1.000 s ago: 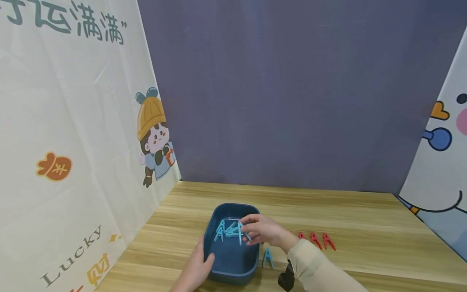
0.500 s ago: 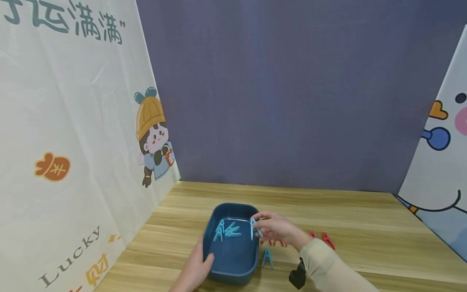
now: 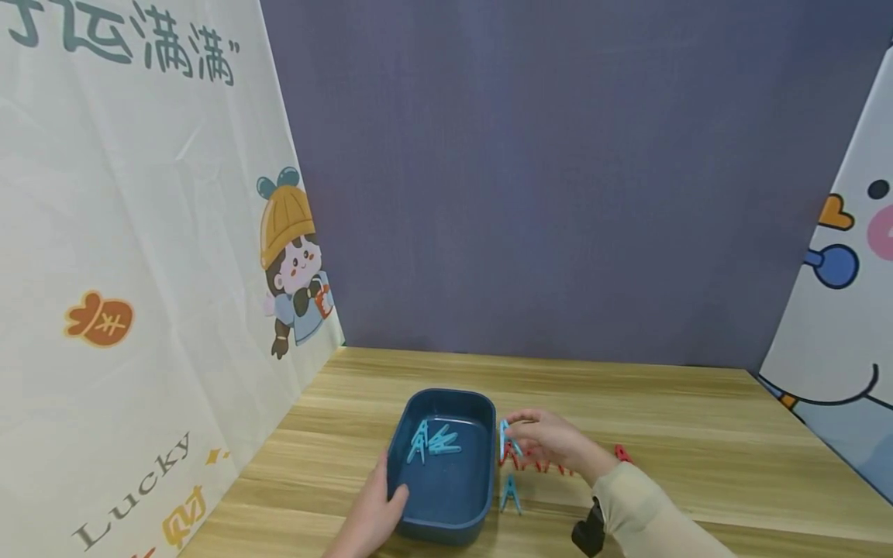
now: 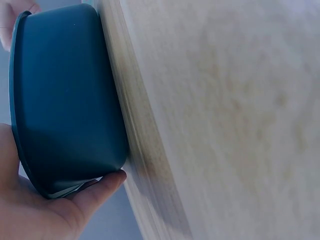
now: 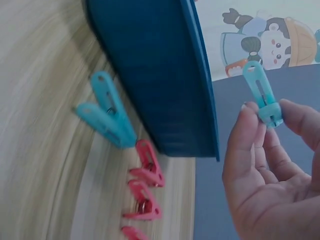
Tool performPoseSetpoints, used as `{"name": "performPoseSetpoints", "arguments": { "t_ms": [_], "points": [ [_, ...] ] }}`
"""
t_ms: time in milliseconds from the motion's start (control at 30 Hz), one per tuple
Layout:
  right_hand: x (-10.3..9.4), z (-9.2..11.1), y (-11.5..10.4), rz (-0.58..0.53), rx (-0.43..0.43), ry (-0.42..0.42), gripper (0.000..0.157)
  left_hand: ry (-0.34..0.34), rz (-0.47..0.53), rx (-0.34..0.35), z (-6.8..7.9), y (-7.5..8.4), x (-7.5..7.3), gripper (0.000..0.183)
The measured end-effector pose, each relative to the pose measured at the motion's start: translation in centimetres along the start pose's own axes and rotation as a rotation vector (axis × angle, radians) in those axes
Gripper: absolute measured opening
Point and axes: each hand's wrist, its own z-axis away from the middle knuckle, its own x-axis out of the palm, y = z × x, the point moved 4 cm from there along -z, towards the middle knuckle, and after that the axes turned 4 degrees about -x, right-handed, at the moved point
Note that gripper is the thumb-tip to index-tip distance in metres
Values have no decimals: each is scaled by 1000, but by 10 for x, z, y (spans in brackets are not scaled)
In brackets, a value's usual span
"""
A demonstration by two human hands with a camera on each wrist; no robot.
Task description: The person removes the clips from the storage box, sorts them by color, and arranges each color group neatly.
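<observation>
My left hand [image 3: 373, 504] grips the near left side of a dark blue plastic bin [image 3: 446, 496], thumb over the rim. In the left wrist view the fingers [image 4: 97, 192] run along the bin's outer wall [image 4: 65, 100]. Several light blue clothespins [image 3: 443, 443] lie inside the bin. Just beyond the bin's right rim, my right hand [image 3: 554, 443] pinches one light blue clothespin [image 5: 259, 90] between thumb and fingertips, raised above the table. Below it on the wood is another light blue clothespin [image 3: 511, 494], close to the bin's outer right wall.
A row of several red clothespins [image 5: 145, 200] is on the table right of the bin, partly hidden behind my right hand in the head view. One red clothespin [image 3: 622, 453] shows past the wrist. A grey-blue panel [image 3: 530, 186] closes off the back of the wooden table [image 3: 670, 403].
My right hand has moved right with the clothespin, from over the bin's inside to past its right rim. The left hand and the bin have stayed in place.
</observation>
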Motion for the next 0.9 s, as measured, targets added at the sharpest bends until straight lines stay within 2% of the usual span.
{"name": "performPoseSetpoints", "arguments": {
  "t_ms": [367, 633, 900],
  "points": [
    [-14, 10, 18, 20, 40, 15, 38, 10, -10, 15, 0, -1, 0, 65],
    [-19, 18, 34, 143, 87, 72, 36, 12, -5, 27, 1, 1, 0, 65],
    [-21, 21, 47, 134, 85, 55, 28, 15, -16, 31, 3, 2, 0, 66]
  ]
}}
